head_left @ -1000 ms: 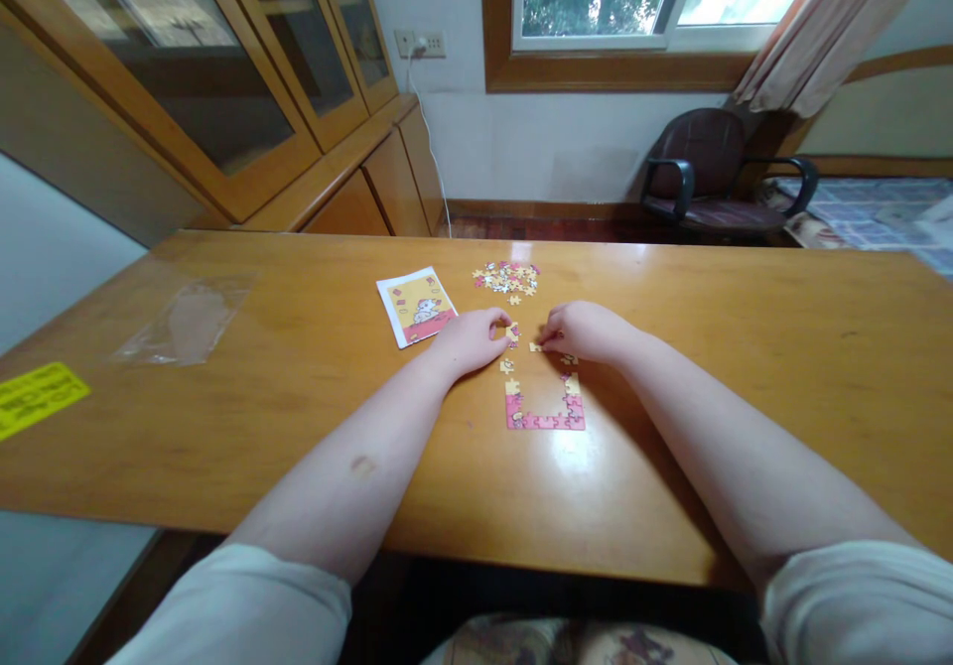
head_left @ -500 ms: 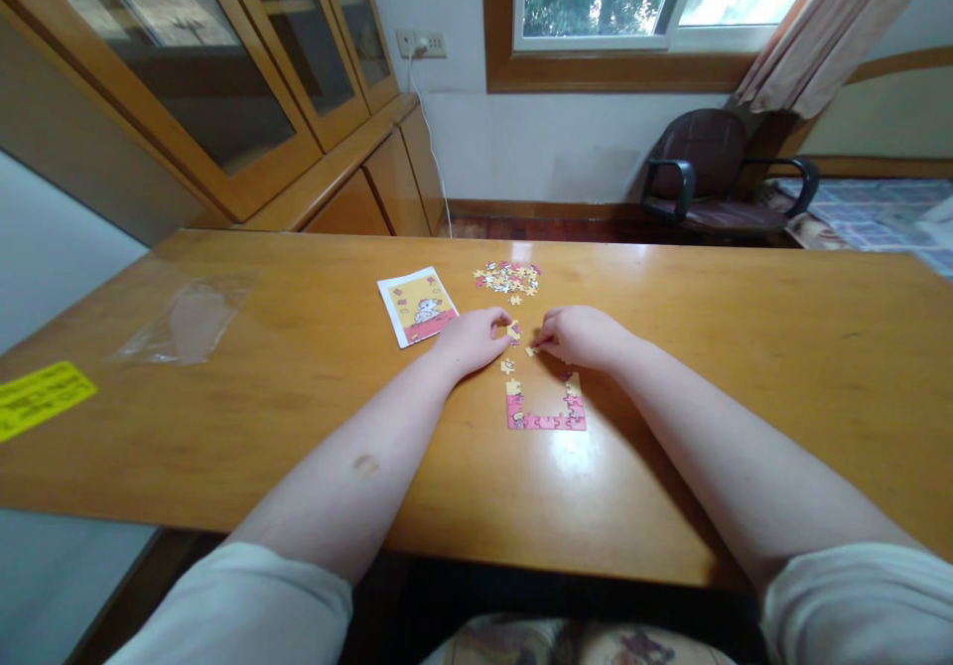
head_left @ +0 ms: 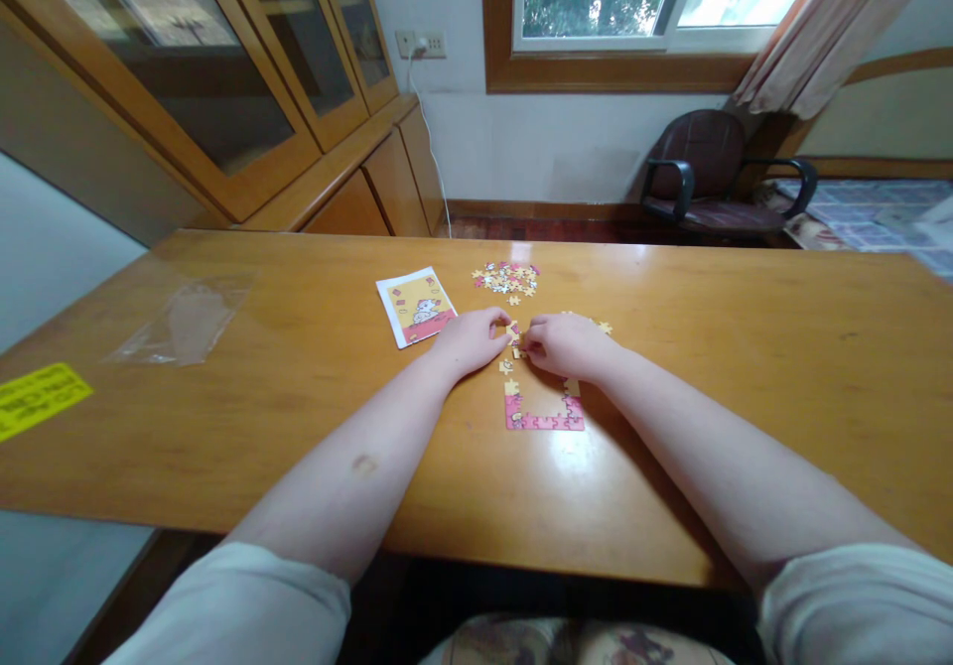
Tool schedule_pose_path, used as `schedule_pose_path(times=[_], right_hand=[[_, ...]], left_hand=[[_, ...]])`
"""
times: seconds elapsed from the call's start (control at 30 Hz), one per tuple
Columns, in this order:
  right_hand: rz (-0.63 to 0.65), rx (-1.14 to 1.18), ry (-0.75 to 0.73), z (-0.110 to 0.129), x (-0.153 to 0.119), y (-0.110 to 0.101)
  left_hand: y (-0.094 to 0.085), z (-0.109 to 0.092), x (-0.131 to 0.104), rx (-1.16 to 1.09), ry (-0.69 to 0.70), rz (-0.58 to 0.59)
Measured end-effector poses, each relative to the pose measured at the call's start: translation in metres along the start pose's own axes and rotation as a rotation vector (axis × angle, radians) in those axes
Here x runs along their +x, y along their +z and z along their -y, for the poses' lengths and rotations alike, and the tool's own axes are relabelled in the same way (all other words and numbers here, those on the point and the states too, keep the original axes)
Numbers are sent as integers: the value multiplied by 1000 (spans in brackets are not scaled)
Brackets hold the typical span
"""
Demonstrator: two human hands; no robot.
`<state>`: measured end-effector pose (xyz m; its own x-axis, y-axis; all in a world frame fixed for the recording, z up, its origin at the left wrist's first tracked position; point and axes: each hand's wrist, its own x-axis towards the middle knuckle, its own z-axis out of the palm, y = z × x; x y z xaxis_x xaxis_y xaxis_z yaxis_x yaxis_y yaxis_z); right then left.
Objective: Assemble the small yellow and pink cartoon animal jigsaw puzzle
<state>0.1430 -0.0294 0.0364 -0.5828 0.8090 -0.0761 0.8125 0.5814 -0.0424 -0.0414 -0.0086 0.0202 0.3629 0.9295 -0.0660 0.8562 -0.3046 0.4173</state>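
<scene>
On the wooden table, a partial puzzle frame [head_left: 545, 423] shows a pink bottom edge and short sides. Above its left side lie a loose yellow piece [head_left: 506, 367] and a few joined pieces [head_left: 513, 332]. My left hand [head_left: 480, 335] touches the joined pieces with thumb and forefinger. My right hand [head_left: 562, 344] pinches a small yellow piece [head_left: 517, 353] just right of them. A heap of mixed pieces [head_left: 507, 278] lies farther back. The picture card [head_left: 415, 308] of a white cartoon figure lies left of the heap, near my left hand.
A clear plastic bag [head_left: 190, 323] and a yellow label [head_left: 43, 399] are on the left of the table [head_left: 298, 397]. More yellow pieces [head_left: 605, 328] lie behind my right hand. Beyond the table stand a chair [head_left: 700, 169] and a glass-doored cabinet [head_left: 298, 139].
My right hand has moved left with its piece, close to the joined pieces. Yellow pieces behind it have come into view. My left hand has stayed nearly still.
</scene>
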Motion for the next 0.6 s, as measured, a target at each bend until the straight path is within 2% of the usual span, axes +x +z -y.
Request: schedule_pose_path(times=[0.17, 0.6], right_hand=[[-37, -16, 24, 5, 1, 4], [-26, 23, 67, 4, 2, 6]], left_hand=[[2, 0, 0, -3, -1, -9], [-2, -2, -1, -15, 2, 16]])
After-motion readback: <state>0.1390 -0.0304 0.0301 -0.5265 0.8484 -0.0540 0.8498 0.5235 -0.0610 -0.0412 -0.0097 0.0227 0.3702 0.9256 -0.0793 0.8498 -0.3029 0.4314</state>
